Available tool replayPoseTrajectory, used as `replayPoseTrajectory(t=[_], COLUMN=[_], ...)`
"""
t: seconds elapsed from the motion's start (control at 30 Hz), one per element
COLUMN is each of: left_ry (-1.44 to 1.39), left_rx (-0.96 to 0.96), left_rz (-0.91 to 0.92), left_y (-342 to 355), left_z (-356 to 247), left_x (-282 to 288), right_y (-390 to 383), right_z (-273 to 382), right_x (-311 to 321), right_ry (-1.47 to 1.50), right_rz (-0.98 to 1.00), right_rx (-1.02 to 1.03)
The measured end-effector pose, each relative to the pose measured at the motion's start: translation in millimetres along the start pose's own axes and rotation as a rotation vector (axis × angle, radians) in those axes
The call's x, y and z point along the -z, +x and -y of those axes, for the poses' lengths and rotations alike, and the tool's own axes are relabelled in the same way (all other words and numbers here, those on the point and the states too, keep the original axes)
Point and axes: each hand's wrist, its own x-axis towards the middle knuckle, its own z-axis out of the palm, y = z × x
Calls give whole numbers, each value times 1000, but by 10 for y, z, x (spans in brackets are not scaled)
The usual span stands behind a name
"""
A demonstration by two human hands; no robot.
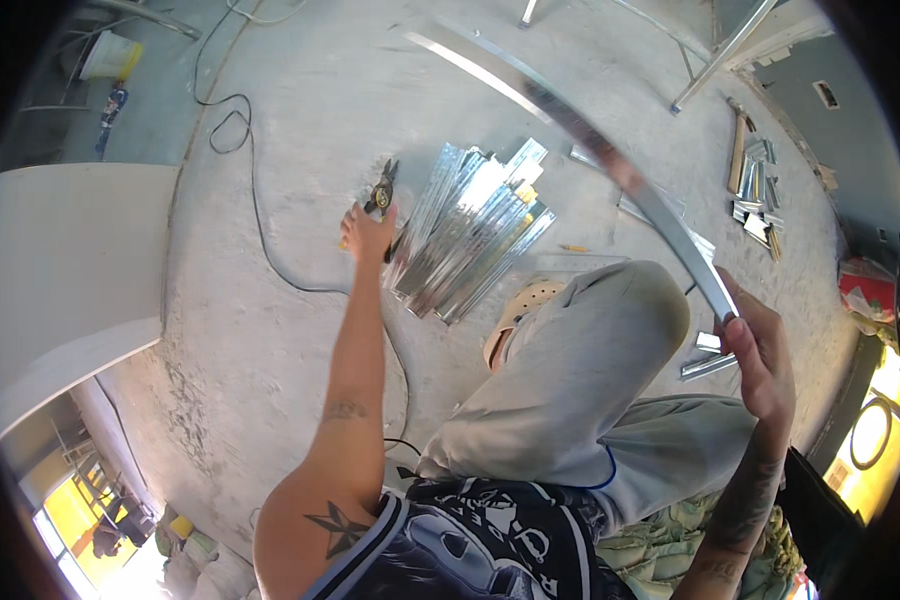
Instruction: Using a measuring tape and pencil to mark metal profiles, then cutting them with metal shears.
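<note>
My left hand (368, 232) is closed round the handles of dark metal snips (382, 194) lying at the left side of a bundle of shiny metal channels (470, 225) on the floor. My right hand (755, 355) grips the near end of a long, thin metal strip (670, 225), which slants up toward the top middle of the view. A small yellow-handled tool (573, 248) lies right of the bundle. Further metal pieces (707, 364) are by my right knee. My foot in a beige clog (522, 305) rests just below the bundle.
A black cable (255, 200) runs along the concrete floor (230, 400) on the left, near a large pale board (75, 260). A white bucket (105, 55) stands at top left. Metal legs (715, 68) of a frame stand at top right, above scattered offcuts (755, 190).
</note>
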Motion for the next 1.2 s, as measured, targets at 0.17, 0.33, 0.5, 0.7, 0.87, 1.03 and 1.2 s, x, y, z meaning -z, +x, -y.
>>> replayPoseTrajectory(t=[0.17, 0.33, 0.5, 0.7, 0.87, 1.03, 1.2], left_ry=[287, 321, 84, -715, -955, -677, -737], left_rx=[-73, -58, 58, -337, -535, -632, -623], left_rz=[292, 399, 482, 529, 635, 603, 640], left_y=[429, 531, 266, -1840, -3426, -3710, -3909], left_z=[733, 822, 607, 447, -260, -259, -318], left_x=[-197, -242, 464, 1664, 2217, 2157, 2211], right_y=[-17, -162, -422, -460, -426, -580, -691], right_z=[112, 117, 34, 93, 158, 230, 225], right_x=[-248, -288, -448, -672, -753, -713, -730], right_ry=[-43, -131, -182, -213, -229, -259, -279], right_rz=[-109, -138, -186, -240, -315, -252, -291], right_rx=[171, 140, 191, 184, 419, 432, 485])
